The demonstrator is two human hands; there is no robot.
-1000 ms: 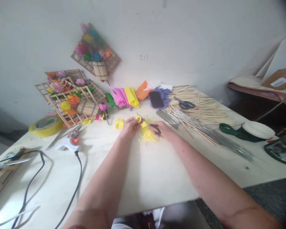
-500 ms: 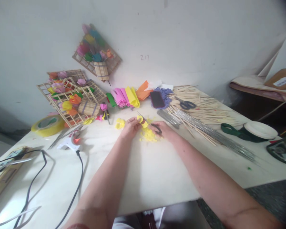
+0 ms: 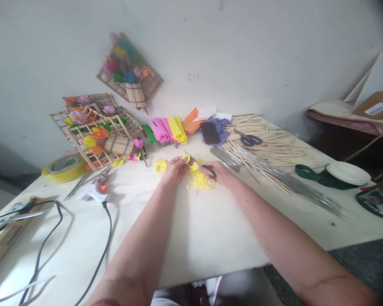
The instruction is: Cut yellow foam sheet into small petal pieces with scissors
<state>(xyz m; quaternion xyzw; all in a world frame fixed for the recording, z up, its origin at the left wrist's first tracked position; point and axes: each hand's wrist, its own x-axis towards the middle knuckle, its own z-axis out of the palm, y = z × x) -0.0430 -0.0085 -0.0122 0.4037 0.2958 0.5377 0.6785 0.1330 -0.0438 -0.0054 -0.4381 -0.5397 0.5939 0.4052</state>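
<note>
Head view: two bare hands close together over the table, near its middle. Left hand has its fingers pinched narrow on a small yellow piece; the piece pokes out to the right of the fingertips, in the gap between the hands. Right hand has fingers curled around the dark handles of the scissors, blades pointing up-left, right at the yellow piece. Can't tell if blades are apart or whether they touch it; too small.

Yellow scraps lie loosely below the piece, between the hands. Yellow cutouts sit just left of the left hand. Beyond the hands: pink roll, yellow roll, phone on purple cloth. Right side: spare scissors on thin sticks, metal wires nearer. Left side: glue gun, tape.
</note>
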